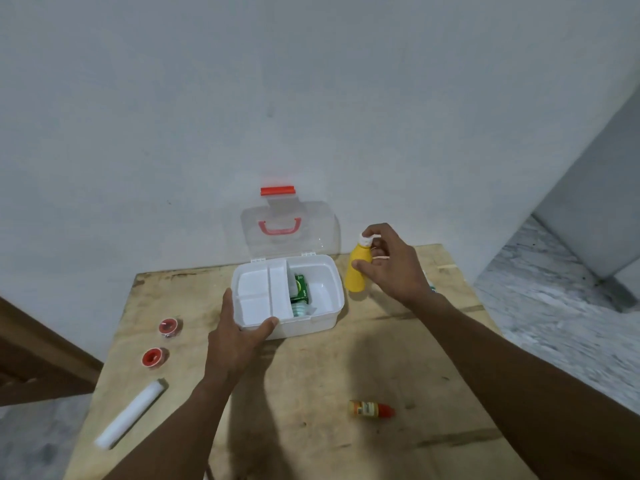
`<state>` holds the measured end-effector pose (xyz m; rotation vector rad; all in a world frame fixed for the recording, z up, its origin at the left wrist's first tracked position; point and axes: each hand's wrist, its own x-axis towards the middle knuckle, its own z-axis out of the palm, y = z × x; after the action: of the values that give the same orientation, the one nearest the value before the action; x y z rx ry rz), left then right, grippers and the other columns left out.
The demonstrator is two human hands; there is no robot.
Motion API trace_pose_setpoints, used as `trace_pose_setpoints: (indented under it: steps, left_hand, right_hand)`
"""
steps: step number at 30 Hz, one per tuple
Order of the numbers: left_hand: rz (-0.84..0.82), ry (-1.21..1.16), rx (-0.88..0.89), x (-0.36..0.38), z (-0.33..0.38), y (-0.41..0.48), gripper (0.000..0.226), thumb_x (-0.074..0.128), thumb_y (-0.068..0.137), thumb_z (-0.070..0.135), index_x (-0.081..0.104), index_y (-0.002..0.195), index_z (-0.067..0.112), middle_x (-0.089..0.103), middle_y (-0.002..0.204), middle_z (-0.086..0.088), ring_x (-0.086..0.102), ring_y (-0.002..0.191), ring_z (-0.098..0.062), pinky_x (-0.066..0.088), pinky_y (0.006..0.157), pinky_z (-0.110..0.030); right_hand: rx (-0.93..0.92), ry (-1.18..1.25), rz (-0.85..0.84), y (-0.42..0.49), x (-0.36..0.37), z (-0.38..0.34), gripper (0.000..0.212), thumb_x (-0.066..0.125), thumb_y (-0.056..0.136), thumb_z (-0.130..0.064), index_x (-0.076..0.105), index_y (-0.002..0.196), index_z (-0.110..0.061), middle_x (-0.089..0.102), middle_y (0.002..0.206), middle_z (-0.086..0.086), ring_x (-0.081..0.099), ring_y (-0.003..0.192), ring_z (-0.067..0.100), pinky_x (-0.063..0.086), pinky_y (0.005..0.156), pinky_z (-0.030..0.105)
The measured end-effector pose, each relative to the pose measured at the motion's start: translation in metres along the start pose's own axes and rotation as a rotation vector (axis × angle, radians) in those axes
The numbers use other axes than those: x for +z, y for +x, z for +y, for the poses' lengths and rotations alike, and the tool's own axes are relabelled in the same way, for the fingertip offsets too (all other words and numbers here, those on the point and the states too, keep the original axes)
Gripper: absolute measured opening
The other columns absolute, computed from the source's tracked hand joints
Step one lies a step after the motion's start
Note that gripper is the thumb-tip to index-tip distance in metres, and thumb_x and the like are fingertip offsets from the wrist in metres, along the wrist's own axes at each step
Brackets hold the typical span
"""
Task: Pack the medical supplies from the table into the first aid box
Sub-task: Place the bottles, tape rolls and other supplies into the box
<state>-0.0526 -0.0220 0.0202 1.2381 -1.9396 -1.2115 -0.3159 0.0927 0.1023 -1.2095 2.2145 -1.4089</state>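
The white first aid box (325, 323) stands open on the wooden table, its clear lid (289, 230) with a red handle leaning back against the wall. A white tray insert fills the box's left half; a green packet (300, 289) and a pale wrapped item lie in the right half. My left hand (239, 336) grips the box's front left corner. My right hand (391, 266) holds a yellow bottle (356, 273) with a white cap, upright just right of the box. Two red tape rolls (168, 326) (153, 357), a white roll (131, 413) and a small red-capped bottle (371, 409) lie on the table.
The table (311, 393) stands against a white wall. A brown wooden piece (38, 362) is at the left. Grey speckled floor (554, 306) lies to the right, past the table edge. Something greenish is partly hidden behind my right wrist.
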Motion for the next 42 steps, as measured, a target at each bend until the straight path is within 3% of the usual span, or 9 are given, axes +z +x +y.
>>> trace_pose_setpoints:
  steps: [6,11,15,20,26,30,33,42]
  left_hand:
    - [-0.005,0.005,-0.024,-0.001,0.001,-0.001,0.086,0.081,0.078,0.042,0.03,0.146,0.036,0.057,0.121,0.01,0.058,0.105,-0.021,0.05,0.08,-0.029]
    - [-0.017,-0.002,-0.07,-0.002,0.001,-0.001,0.101,0.073,0.064,0.064,0.026,0.149,0.037,0.059,0.132,0.003,0.06,0.112,-0.025,0.055,0.089,-0.041]
    - [-0.007,0.023,-0.103,-0.002,0.0,0.002,0.1,0.077,0.069,0.059,0.024,0.15,0.038,0.059,0.134,0.001,0.059,0.114,-0.027,0.054,0.091,-0.044]
    - [0.001,0.023,-0.064,0.002,0.002,0.002,0.084,0.081,0.078,0.04,0.032,0.146,0.035,0.059,0.125,0.01,0.057,0.107,-0.014,0.044,0.067,-0.011]
    - [0.017,0.065,-0.073,0.003,0.008,0.001,0.087,0.079,0.079,0.04,0.028,0.148,0.036,0.055,0.128,0.012,0.053,0.106,-0.011,0.04,0.067,-0.007]
    - [0.033,0.09,-0.09,0.002,0.009,0.001,0.087,0.079,0.078,0.041,0.028,0.148,0.039,0.057,0.131,0.012,0.054,0.106,-0.01,0.037,0.067,-0.005]
    - [0.045,0.089,-0.097,0.004,0.008,0.0,0.087,0.08,0.077,0.043,0.029,0.147,0.042,0.058,0.13,0.015,0.055,0.106,-0.009,0.039,0.069,-0.009]
    - [0.066,0.069,-0.079,0.007,0.008,-0.002,0.081,0.079,0.08,0.04,0.032,0.146,0.041,0.056,0.13,0.017,0.055,0.111,-0.008,0.042,0.071,-0.009]
  right_hand:
    - [-0.121,0.034,-0.004,0.007,0.015,-0.023,0.043,0.08,0.074,-0.007,0.058,0.108,-0.021,0.063,0.092,-0.013,0.063,0.086,0.015,0.058,0.079,0.029]
    - [-0.172,0.021,-0.06,0.015,0.031,-0.027,0.044,0.08,0.075,-0.008,0.055,0.105,-0.029,0.066,0.097,-0.004,0.064,0.09,0.014,0.058,0.083,0.032]
    - [-0.233,-0.015,-0.145,0.022,0.04,-0.021,0.043,0.081,0.077,-0.009,0.056,0.107,-0.028,0.066,0.1,-0.007,0.065,0.092,0.011,0.058,0.085,0.032]
    - [-0.284,-0.067,-0.246,0.03,0.049,-0.004,0.041,0.081,0.079,-0.012,0.058,0.112,-0.021,0.063,0.1,-0.015,0.063,0.093,0.004,0.055,0.086,0.02]
    - [-0.338,-0.123,-0.31,0.04,0.053,0.025,0.041,0.081,0.079,-0.011,0.062,0.115,-0.016,0.063,0.102,-0.015,0.06,0.093,0.0,0.046,0.086,0.004]
    - [-0.391,-0.167,-0.321,0.044,0.057,0.041,0.042,0.084,0.077,-0.014,0.063,0.113,-0.012,0.066,0.103,-0.011,0.062,0.092,0.002,0.052,0.089,0.022]
    - [-0.434,-0.228,-0.35,0.047,0.06,0.048,0.041,0.084,0.077,-0.019,0.063,0.112,-0.012,0.07,0.106,-0.003,0.069,0.095,0.017,0.056,0.086,0.037]
    - [-0.449,-0.356,-0.49,0.06,0.065,0.047,0.039,0.079,0.083,-0.019,0.062,0.115,-0.008,0.069,0.109,0.004,0.065,0.1,0.024,0.047,0.082,0.032]
